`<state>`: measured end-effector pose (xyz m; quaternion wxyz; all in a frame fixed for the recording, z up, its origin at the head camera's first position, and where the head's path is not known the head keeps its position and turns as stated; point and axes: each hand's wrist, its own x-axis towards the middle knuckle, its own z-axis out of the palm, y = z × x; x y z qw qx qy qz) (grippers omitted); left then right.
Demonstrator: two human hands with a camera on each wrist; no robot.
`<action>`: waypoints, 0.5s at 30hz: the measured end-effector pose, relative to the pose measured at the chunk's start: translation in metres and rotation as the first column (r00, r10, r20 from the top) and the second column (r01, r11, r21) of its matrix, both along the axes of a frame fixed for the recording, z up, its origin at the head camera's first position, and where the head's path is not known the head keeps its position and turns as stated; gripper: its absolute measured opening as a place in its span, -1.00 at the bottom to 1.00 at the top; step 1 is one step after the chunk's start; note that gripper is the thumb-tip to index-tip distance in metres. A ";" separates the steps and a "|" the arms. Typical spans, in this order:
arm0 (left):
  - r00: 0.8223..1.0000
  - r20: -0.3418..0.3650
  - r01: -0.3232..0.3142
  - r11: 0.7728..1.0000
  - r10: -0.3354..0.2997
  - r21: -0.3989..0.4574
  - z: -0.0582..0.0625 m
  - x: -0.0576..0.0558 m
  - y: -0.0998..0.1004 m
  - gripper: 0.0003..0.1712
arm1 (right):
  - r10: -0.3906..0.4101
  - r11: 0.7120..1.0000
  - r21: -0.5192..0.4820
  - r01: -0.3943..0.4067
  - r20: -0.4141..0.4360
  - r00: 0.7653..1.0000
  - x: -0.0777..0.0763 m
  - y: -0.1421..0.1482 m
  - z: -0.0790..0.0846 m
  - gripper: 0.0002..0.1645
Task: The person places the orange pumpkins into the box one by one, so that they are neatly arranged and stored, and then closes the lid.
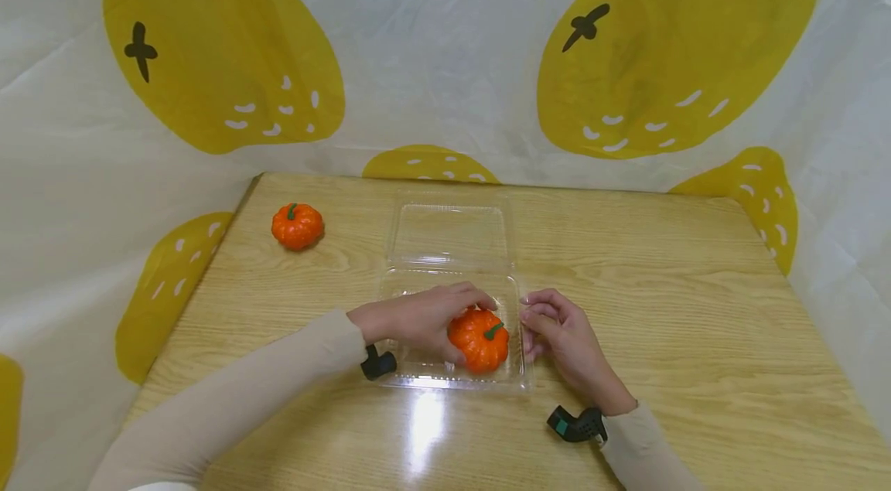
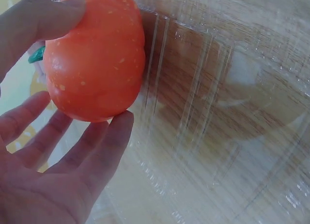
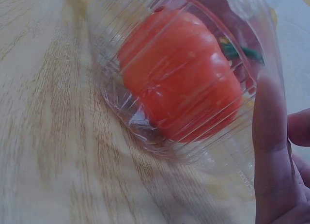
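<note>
My left hand [image 1: 435,317] holds an orange toy pumpkin [image 1: 479,342] with a green stem, thumb on one side and fingertips on the other. The pumpkin is in the right part of the base of a clear plastic clamshell container [image 1: 418,379]. In the left wrist view, the pumpkin [image 2: 97,59] is between thumb and fingers over the ribbed plastic. At the container's right edge, my right hand [image 1: 564,332] pinches the rim. The right wrist view shows the pumpkin [image 3: 179,78] through the container's side wall, with the right thumb [image 3: 270,122] along the rim.
The container's lid [image 1: 452,232] lies folded back, away from me. Another orange pumpkin [image 1: 297,226] sits at the far left of the wooden table [image 1: 661,267]. Behind the table hangs a white cloth [image 1: 445,50] with large yellow fruit prints.
</note>
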<state>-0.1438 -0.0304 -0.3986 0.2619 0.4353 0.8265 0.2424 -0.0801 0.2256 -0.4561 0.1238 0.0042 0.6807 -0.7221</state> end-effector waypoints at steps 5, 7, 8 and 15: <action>0.998 0.052 -0.037 0.999 0.036 0.019 0.003 0.000 -0.002 0.06 | -0.002 1.000 -0.004 0.002 -0.010 1.000 0.000 0.000 -0.001 -0.64; 0.996 0.068 -0.053 0.998 0.052 0.016 0.004 0.000 -0.002 0.08 | -0.004 1.000 -0.003 0.004 -0.013 1.000 0.000 0.000 -0.001 -0.63; 0.996 0.071 -0.059 0.998 0.058 0.014 0.004 0.000 -0.002 0.08 | -0.004 1.000 -0.001 0.004 -0.014 1.000 0.000 0.000 -0.001 -0.63; 0.988 0.129 -0.095 0.994 0.088 0.049 0.007 0.001 -0.006 0.07 | -0.002 1.000 0.000 0.002 -0.020 1.000 0.001 0.000 -0.001 -0.61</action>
